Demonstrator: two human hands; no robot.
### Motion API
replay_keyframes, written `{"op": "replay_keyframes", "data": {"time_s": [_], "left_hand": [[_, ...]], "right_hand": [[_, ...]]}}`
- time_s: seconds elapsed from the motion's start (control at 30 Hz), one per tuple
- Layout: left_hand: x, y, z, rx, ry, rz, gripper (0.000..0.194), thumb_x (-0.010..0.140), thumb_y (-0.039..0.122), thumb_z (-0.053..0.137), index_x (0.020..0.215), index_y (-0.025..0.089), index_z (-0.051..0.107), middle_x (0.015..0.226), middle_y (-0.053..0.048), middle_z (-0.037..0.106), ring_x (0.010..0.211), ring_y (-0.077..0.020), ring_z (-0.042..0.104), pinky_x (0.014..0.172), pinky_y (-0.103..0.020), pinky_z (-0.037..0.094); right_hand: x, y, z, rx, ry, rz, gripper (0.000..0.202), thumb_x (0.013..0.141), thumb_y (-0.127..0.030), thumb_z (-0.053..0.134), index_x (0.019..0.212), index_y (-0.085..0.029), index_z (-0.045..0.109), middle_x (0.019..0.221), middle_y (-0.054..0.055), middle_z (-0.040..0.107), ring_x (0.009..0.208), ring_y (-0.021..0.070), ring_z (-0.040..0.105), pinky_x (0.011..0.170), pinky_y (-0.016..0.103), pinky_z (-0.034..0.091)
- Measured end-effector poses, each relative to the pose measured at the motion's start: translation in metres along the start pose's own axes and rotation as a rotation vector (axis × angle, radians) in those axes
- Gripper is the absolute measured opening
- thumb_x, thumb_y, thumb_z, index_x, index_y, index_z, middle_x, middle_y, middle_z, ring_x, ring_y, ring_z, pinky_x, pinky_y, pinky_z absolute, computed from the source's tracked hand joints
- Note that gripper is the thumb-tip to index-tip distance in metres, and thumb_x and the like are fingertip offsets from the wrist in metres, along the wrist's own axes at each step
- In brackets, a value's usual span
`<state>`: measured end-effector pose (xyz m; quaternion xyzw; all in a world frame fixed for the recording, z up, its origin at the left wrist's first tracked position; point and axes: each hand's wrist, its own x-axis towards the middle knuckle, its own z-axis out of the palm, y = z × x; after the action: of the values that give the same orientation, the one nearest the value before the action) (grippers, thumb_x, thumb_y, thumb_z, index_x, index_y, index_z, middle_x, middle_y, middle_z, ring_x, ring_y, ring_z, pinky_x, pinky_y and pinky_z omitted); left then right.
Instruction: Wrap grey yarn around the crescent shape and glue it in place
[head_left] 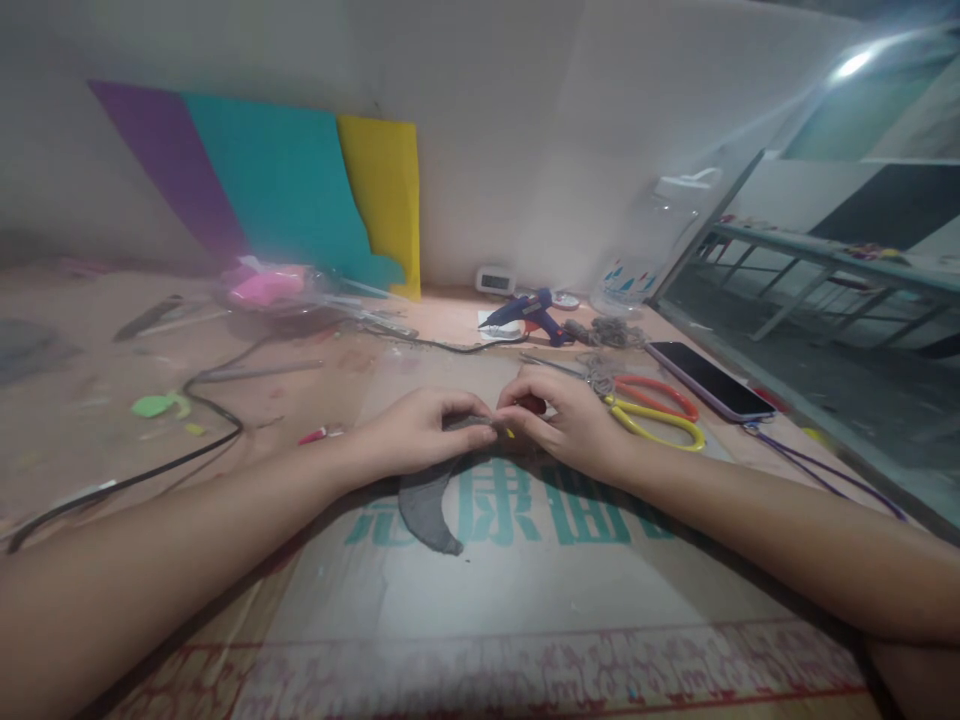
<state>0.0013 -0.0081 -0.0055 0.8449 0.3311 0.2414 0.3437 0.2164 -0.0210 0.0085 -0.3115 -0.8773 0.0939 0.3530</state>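
A dark grey crescent-shaped piece (429, 508) hangs down from my left hand (420, 430), its lower tip over the green printed characters on the board. The thumb and fingers of my left hand pinch its upper end. Fingertips of my right hand (559, 415) meet those of the left at that end, with thumb and forefinger pressed together. A small yellow bit shows just below the right fingertips, and something dark red is partly hidden inside the right hand's curled fingers. What exactly the right fingertips pinch is too small to tell.
Scissors with red and yellow handles (660, 430) lie right of my right hand, beside a phone (712, 382). Behind are a blue glue gun (536, 315), a small digital clock (496, 280) and a clear bottle (641, 250). A black cable (217, 410) crosses the left side.
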Motion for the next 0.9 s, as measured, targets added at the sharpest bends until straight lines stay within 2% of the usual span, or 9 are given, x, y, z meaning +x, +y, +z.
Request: {"op": "replay_keyframes", "data": {"time_s": [0.2, 0.4, 0.57, 0.7, 0.83, 0.9], "left_hand": [[0.001, 0.001, 0.0, -0.02, -0.016, 0.01, 0.029, 0.088, 0.044, 0.058, 0.098, 0.021, 0.074, 0.088, 0.0, 0.074, 0.08, -0.0181, 0.065, 0.077, -0.026, 0.049], [0.0, 0.003, 0.001, -0.033, -0.037, 0.002, 0.035, 0.089, 0.048, 0.055, 0.1, 0.02, 0.073, 0.089, -0.001, 0.075, 0.081, -0.0185, 0.066, 0.076, -0.025, 0.049], [-0.001, 0.002, 0.0, -0.015, -0.038, 0.027, 0.03, 0.089, 0.043, 0.057, 0.102, 0.02, 0.072, 0.094, 0.0, 0.075, 0.085, -0.0181, 0.066, 0.079, -0.025, 0.049], [-0.001, 0.003, 0.0, -0.033, -0.033, 0.016, 0.027, 0.09, 0.041, 0.056, 0.096, 0.019, 0.071, 0.092, 0.0, 0.074, 0.084, -0.0165, 0.066, 0.079, -0.025, 0.048], [-0.002, 0.004, -0.001, -0.041, 0.015, -0.023, 0.025, 0.091, 0.04, 0.055, 0.091, 0.019, 0.069, 0.087, 0.0, 0.073, 0.083, -0.0169, 0.066, 0.076, -0.025, 0.048], [-0.002, 0.005, -0.001, -0.048, 0.065, -0.06, 0.026, 0.091, 0.041, 0.055, 0.089, 0.018, 0.068, 0.086, 0.0, 0.073, 0.082, -0.0173, 0.066, 0.075, -0.026, 0.048]], "right_hand": [[0.0, -0.001, 0.0, -0.021, 0.001, -0.075, 0.025, 0.096, -0.037, 0.056, 0.083, -0.017, 0.064, 0.072, 0.001, 0.06, 0.068, 0.0127, 0.053, 0.065, 0.025, 0.042], [0.0, -0.005, -0.001, -0.03, -0.014, -0.115, 0.026, 0.097, -0.035, 0.053, 0.083, -0.017, 0.064, 0.073, 0.002, 0.061, 0.068, 0.013, 0.054, 0.066, 0.025, 0.043], [0.002, -0.001, 0.002, -0.004, -0.035, -0.01, 0.016, 0.094, -0.029, 0.06, 0.084, -0.017, 0.065, 0.075, 0.002, 0.062, 0.069, 0.0126, 0.055, 0.066, 0.024, 0.043], [0.003, 0.008, 0.004, 0.02, -0.042, 0.053, 0.011, 0.093, -0.02, 0.058, 0.087, -0.016, 0.066, 0.082, 0.003, 0.063, 0.075, 0.0133, 0.057, 0.069, 0.025, 0.044], [0.003, 0.012, 0.002, 0.006, 0.076, 0.114, 0.014, 0.093, -0.018, 0.054, 0.104, -0.016, 0.063, 0.102, 0.008, 0.062, 0.08, 0.0143, 0.057, 0.071, 0.026, 0.046], [0.002, 0.011, -0.001, 0.018, 0.133, 0.161, 0.012, 0.093, -0.021, 0.054, 0.102, -0.016, 0.06, 0.097, 0.007, 0.062, 0.076, 0.0142, 0.056, 0.068, 0.026, 0.045]]}}
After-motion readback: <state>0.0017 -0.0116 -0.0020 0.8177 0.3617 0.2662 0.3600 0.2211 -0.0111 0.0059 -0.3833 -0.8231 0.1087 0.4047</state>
